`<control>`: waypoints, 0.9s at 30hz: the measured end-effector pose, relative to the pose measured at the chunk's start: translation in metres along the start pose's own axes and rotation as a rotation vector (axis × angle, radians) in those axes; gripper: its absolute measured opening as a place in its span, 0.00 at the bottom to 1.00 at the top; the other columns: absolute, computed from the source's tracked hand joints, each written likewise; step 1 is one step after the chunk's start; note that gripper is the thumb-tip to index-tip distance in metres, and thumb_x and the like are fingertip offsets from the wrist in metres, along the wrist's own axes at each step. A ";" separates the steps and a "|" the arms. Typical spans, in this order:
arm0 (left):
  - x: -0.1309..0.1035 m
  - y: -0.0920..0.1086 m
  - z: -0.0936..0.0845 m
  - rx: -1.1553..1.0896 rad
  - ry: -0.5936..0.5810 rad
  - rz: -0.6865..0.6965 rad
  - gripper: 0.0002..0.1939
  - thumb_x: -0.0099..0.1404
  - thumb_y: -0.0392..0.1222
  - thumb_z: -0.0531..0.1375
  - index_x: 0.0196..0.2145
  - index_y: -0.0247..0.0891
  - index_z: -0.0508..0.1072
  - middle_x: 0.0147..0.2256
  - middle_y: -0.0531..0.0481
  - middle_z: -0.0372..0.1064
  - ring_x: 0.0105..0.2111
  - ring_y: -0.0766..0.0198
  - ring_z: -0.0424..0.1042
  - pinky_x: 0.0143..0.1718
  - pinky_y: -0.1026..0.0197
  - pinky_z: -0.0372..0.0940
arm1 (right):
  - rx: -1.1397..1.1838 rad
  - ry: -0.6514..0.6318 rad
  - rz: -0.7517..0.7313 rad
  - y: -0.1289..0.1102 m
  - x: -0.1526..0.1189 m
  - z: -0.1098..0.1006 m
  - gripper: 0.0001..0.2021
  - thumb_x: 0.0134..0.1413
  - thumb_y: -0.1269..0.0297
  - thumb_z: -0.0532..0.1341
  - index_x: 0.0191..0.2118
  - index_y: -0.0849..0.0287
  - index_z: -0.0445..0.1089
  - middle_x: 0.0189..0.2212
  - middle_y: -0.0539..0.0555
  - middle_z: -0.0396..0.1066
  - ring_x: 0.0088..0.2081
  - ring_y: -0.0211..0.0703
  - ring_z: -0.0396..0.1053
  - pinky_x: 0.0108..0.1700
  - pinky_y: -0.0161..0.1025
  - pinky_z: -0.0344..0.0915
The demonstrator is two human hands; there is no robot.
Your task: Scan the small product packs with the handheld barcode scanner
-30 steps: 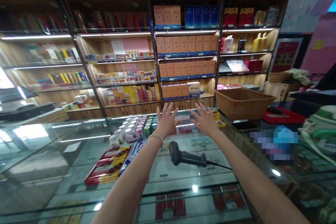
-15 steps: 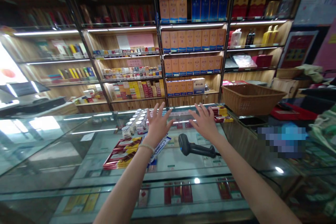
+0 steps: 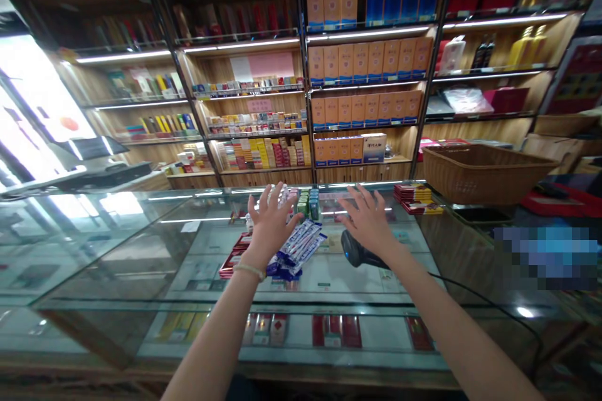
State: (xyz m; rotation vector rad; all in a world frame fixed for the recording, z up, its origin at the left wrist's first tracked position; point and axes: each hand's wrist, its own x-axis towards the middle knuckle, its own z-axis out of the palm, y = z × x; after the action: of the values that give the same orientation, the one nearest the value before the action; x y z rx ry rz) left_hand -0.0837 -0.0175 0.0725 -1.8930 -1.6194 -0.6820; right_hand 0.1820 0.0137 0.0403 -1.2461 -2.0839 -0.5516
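Note:
My left hand [image 3: 270, 225] hovers palm down with spread fingers, hiding parts of the red-wrapped chocolate bars [image 3: 231, 259] and the small white jars behind it. Beside it on the glass lies a pile of blue-and-white stick packs [image 3: 303, 243]. Green packs [image 3: 303, 204] and blue packs [image 3: 314, 204] stand just beyond. My right hand [image 3: 369, 222], fingers also spread and holding nothing, is over the black barcode scanner [image 3: 353, 250], whose handle it and the forearm partly cover. Whether that hand touches the scanner, I cannot tell.
The glass display counter [image 3: 357, 291] holds boxed goods inside. A stack of red and yellow bars [image 3: 416, 198] lies at its far right, near a brown wicker basket [image 3: 489, 172]. The scanner's cable [image 3: 484, 297] runs right. Stocked shelves [image 3: 371, 91] line the back wall.
The view has swung left, so counter goods appear farther right. Both hands have shifted left over the counter, still spread; more stick packs and the green and blue packs show now.

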 end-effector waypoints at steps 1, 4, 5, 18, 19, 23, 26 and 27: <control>-0.003 -0.005 -0.001 0.006 -0.001 -0.007 0.23 0.72 0.56 0.58 0.61 0.53 0.74 0.73 0.43 0.53 0.73 0.39 0.48 0.70 0.26 0.34 | 0.003 -0.006 -0.006 -0.005 0.000 0.001 0.21 0.73 0.51 0.53 0.64 0.48 0.70 0.72 0.59 0.58 0.73 0.58 0.49 0.69 0.64 0.42; -0.011 -0.022 -0.005 0.012 0.007 -0.018 0.23 0.72 0.56 0.58 0.61 0.53 0.74 0.73 0.43 0.53 0.73 0.40 0.49 0.70 0.27 0.33 | 0.014 -0.010 -0.020 -0.017 0.001 0.004 0.21 0.73 0.52 0.52 0.63 0.49 0.71 0.72 0.60 0.58 0.73 0.58 0.50 0.70 0.64 0.41; -0.014 -0.027 -0.007 0.013 0.013 -0.021 0.22 0.72 0.56 0.58 0.60 0.53 0.75 0.73 0.44 0.54 0.72 0.40 0.49 0.71 0.27 0.33 | 0.020 -0.007 -0.026 -0.021 0.001 0.005 0.21 0.73 0.51 0.52 0.63 0.49 0.71 0.72 0.60 0.59 0.73 0.58 0.50 0.70 0.64 0.41; -0.063 -0.094 -0.029 0.134 -0.012 -0.104 0.20 0.71 0.54 0.60 0.57 0.53 0.77 0.72 0.44 0.56 0.71 0.42 0.52 0.71 0.31 0.34 | 0.116 -0.059 -0.086 -0.094 0.000 0.010 0.23 0.73 0.49 0.50 0.62 0.52 0.72 0.72 0.60 0.59 0.72 0.60 0.50 0.70 0.67 0.41; -0.066 -0.097 -0.030 0.136 -0.013 -0.104 0.20 0.71 0.54 0.60 0.57 0.53 0.77 0.72 0.44 0.56 0.71 0.42 0.52 0.71 0.31 0.34 | 0.127 -0.070 -0.093 -0.100 0.000 0.010 0.24 0.73 0.49 0.50 0.62 0.53 0.72 0.72 0.60 0.59 0.72 0.60 0.50 0.70 0.67 0.41; -0.078 -0.112 -0.036 0.147 -0.030 -0.105 0.20 0.72 0.55 0.58 0.58 0.53 0.77 0.71 0.42 0.58 0.71 0.43 0.53 0.70 0.32 0.34 | 0.178 -0.112 -0.095 -0.122 0.001 0.012 0.24 0.73 0.48 0.50 0.63 0.54 0.71 0.72 0.60 0.58 0.73 0.60 0.49 0.71 0.68 0.41; -0.088 -0.125 -0.038 0.141 -0.054 -0.099 0.21 0.72 0.58 0.57 0.58 0.54 0.77 0.72 0.44 0.56 0.72 0.42 0.52 0.71 0.32 0.35 | 0.209 -0.144 -0.103 -0.139 0.003 0.013 0.25 0.73 0.48 0.51 0.63 0.55 0.71 0.73 0.60 0.57 0.73 0.59 0.49 0.71 0.68 0.40; -0.092 -0.130 -0.038 0.137 -0.068 -0.097 0.22 0.72 0.58 0.57 0.59 0.55 0.76 0.72 0.45 0.55 0.72 0.42 0.51 0.71 0.33 0.35 | 0.217 -0.156 -0.113 -0.144 0.003 0.014 0.25 0.72 0.47 0.51 0.62 0.55 0.72 0.73 0.60 0.56 0.73 0.60 0.49 0.71 0.68 0.40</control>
State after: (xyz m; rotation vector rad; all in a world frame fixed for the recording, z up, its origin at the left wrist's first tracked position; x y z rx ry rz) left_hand -0.2264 -0.0931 0.0475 -1.7659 -1.7634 -0.5361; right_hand 0.0489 -0.0425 0.0284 -1.0814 -2.2861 -0.2741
